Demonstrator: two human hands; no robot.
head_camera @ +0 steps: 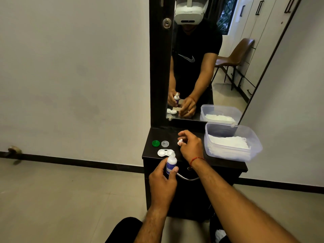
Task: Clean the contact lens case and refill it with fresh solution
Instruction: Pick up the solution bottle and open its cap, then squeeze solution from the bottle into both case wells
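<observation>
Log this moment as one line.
left hand: holds solution bottle | right hand: pinches small white cap | contact lens case: uncapped

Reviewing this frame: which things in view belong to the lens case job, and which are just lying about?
Job: solution bottle in left hand; small white cap pinched by right hand; open lens case; green lid; clear lid; probably the tub of tissues.
Lying about: mirror; drawer handle.
</observation>
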